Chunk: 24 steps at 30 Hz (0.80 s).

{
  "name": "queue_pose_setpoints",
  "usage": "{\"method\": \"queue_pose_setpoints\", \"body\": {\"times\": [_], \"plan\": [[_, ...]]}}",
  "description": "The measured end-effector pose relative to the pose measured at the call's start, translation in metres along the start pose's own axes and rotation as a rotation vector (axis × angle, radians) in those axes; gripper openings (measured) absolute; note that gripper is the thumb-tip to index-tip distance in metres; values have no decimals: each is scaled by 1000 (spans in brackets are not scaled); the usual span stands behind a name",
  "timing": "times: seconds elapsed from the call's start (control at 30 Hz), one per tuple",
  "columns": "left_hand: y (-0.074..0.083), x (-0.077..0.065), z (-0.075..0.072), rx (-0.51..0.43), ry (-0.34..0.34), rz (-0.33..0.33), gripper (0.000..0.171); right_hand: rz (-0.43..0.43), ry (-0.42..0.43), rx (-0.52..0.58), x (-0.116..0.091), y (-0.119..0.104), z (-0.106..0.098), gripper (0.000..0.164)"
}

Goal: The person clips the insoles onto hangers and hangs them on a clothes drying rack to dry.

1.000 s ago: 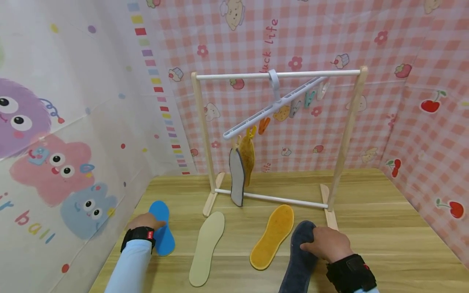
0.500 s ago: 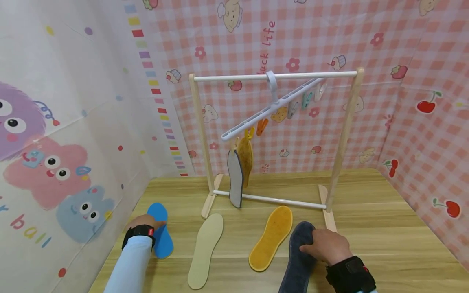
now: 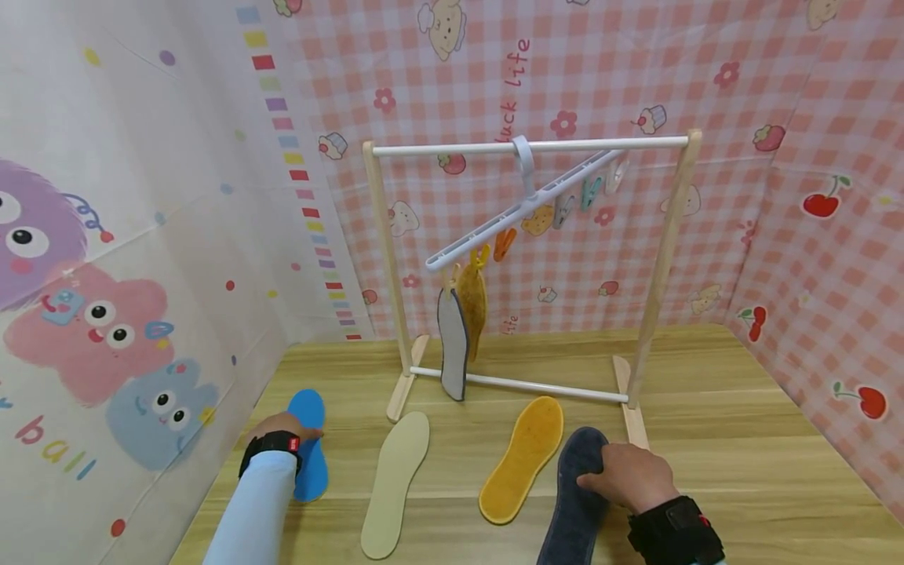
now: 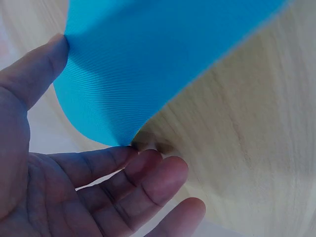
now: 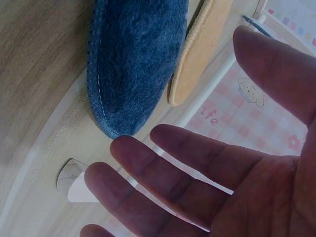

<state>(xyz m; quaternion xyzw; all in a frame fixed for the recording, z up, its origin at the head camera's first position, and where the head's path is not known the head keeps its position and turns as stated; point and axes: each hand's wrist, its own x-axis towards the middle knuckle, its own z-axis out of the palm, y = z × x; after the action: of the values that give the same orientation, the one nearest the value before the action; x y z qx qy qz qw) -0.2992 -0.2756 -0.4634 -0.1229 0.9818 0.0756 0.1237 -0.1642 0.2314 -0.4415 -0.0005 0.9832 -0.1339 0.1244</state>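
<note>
My left hand point(image 3: 278, 428) is at the left of the table, pinching a blue insole point(image 3: 311, 475) across its width. In the left wrist view the thumb sits at one edge of the blue insole point(image 4: 128, 64) and the index fingertip at the other. At the front right, my right hand point(image 3: 632, 475) reaches over the end of a dark navy fuzzy insole point(image 3: 575, 502). Its fingers are spread and nearly straight in the right wrist view, fingertips close to the rounded end of the navy insole point(image 5: 138, 64). Between the hands lie a cream insole point(image 3: 397, 482) and a mustard-yellow insole point(image 3: 523, 459).
Behind them stands a wooden rack point(image 3: 667, 275) with white bars. From its top bar hangs a tilted white hanger point(image 3: 487, 231) with several clothespins point(image 3: 503, 245). A grey insole point(image 3: 454, 345) and a brownish-yellow insole point(image 3: 475, 306) hang at its lower end. Printed cloth walls surround the table.
The blue insole has turned slightly under my left hand, its near end shifting left. The right hand stays at the navy insole. The head view has shifted a little.
</note>
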Motion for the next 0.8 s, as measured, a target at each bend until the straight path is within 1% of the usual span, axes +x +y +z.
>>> {"method": "queue_pose_setpoints", "body": {"times": [0.17,0.23,0.47,0.57,0.7,0.8], "plan": [[-3,9,3,-15,-2,18,69,3,2,6,1,0,1,53],[-4,10,4,-25,-5,30,69,8,0,11,1,0,1,52],[-2,8,3,-56,1,66,71,14,4,19,1,-1,2,52],[1,6,2,-48,4,62,72,17,3,18,0,-1,2,52],[7,5,0,-41,14,37,72,9,0,12,-1,-1,2,53],[11,3,-1,-64,31,32,72,5,3,12,-1,-1,2,53]]}}
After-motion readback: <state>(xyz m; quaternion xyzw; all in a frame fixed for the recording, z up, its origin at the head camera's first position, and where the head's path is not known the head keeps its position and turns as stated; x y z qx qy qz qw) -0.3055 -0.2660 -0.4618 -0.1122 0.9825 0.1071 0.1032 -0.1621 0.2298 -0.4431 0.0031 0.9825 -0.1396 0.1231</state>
